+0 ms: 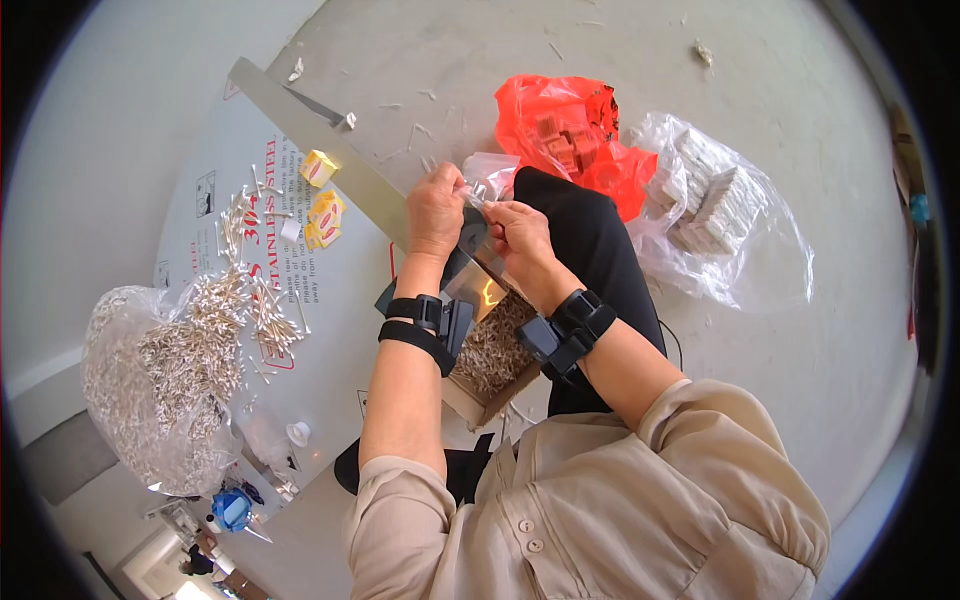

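My left hand [437, 212] and my right hand [522, 240] meet in front of me, over the table edge. Both have their fingers pinched on a crumpled piece of clear plastic bag [477, 194] stretched between them. What may be inside the plastic is too small to make out. Just below my hands, between my forearms, stands an open cardboard box [487, 412] filled with loose cotton swabs [495, 350]. Another heap of cotton swabs [205, 335] spills out of a large clear bag [105, 330] on the table to my left.
Small yellow boxes [325, 220] sit on the metal-topped table [330, 350]. On the floor at right lie a red plastic bag [525, 105] holding small boxes and a clear bag [770, 255] with white bundles [725, 210]. Stray swabs litter the floor. A blue item [232, 510] stands at lower left.
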Motion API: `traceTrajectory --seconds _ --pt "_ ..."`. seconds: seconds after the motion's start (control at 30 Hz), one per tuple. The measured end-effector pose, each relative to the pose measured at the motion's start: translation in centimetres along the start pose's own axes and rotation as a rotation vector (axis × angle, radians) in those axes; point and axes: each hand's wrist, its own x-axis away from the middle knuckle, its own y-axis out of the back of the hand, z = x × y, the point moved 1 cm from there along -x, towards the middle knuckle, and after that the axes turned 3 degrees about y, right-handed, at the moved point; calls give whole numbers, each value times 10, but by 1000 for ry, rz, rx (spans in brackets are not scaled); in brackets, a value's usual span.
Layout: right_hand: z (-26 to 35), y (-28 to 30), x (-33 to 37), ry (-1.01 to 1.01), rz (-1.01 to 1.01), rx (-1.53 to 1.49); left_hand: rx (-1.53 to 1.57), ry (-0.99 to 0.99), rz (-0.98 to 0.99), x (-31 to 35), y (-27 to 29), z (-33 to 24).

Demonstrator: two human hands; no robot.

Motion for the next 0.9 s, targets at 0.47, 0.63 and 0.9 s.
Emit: traceTrajectory --seconds 0.47,0.63,0.9 --pt "-8 1 31 204 -25 77 54 -188 -44 26 25 -2" --pt "-19 0 47 358 91 169 421 199 75 36 51 3" --pt "-48 4 49 699 109 649 427 332 164 53 64 19"
